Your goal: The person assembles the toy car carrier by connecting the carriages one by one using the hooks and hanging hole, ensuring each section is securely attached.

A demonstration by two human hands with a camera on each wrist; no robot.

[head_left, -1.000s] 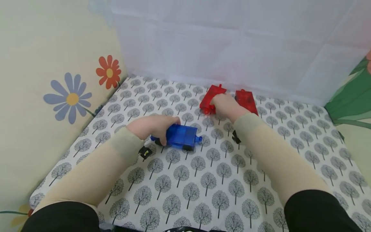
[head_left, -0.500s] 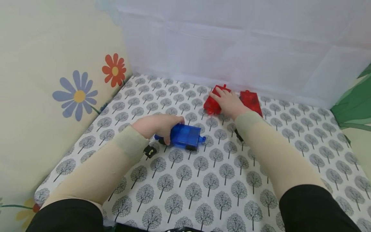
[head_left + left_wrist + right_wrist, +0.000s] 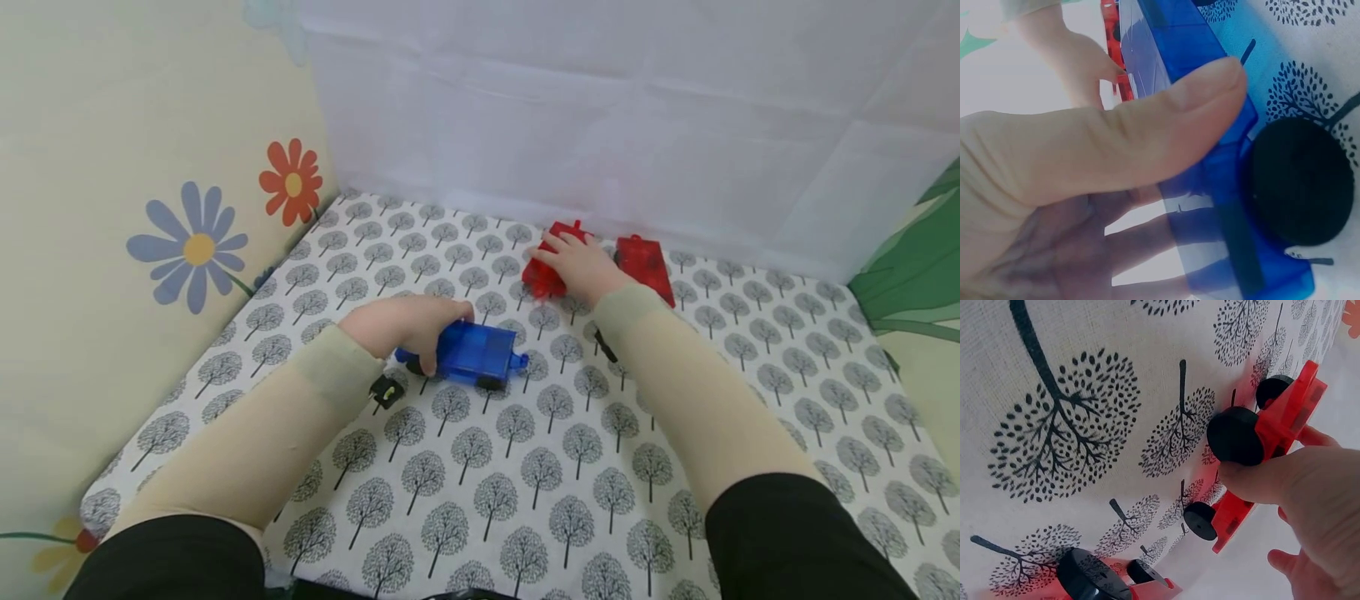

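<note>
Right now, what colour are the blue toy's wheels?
Black; the wheels show best in the left wrist view.

Three toy vehicles sit on one white, tree-printed cloth [image 3: 525, 475]: one blue, boxy, see-through plastic car [image 3: 480, 354] away from the edges, plus one red, boxy plastic car [image 3: 542, 279] and a second red car [image 3: 643, 265], both near the far edge. There are two bare hands, one left hand [image 3: 408, 323] and one right hand [image 3: 581, 265]. The right wrist view shows five round black wheels [image 3: 1235, 436] (three on one red car, two on the other). Two whole flat flowers, one blue-petalled flower [image 3: 198, 250] and one red-petalled flower [image 3: 292, 184], appear beyond the cloth's left edge.
</note>
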